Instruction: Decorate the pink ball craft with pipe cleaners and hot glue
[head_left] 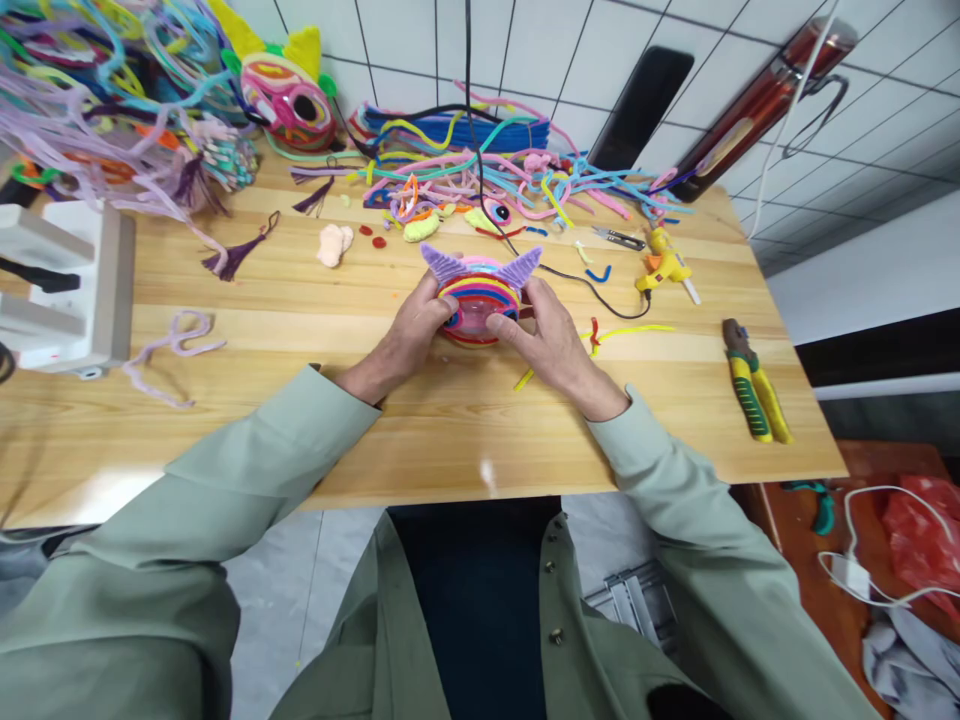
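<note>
A round craft piece [478,290] with bands of pink, yellow, red and blue and two purple ears is held just above or on the wooden table, near its middle. My left hand [409,335] grips its left side, thumb on the front. On the right side my right hand [551,335] holds it, with the thumb across the lower front. The fingers behind the piece are mostly hidden. Beside my right hand lies a yellow pipe cleaner [637,329] with a small red piece on it.
Pipe cleaners [450,165] are heaped at the back, near a finished-looking mask [289,100]. A yellow glue gun [665,262], snips [619,238] and pliers [754,385] lie right. A power strip [105,290] sits left; a red flask [765,110] stands back right. A black cable crosses the table.
</note>
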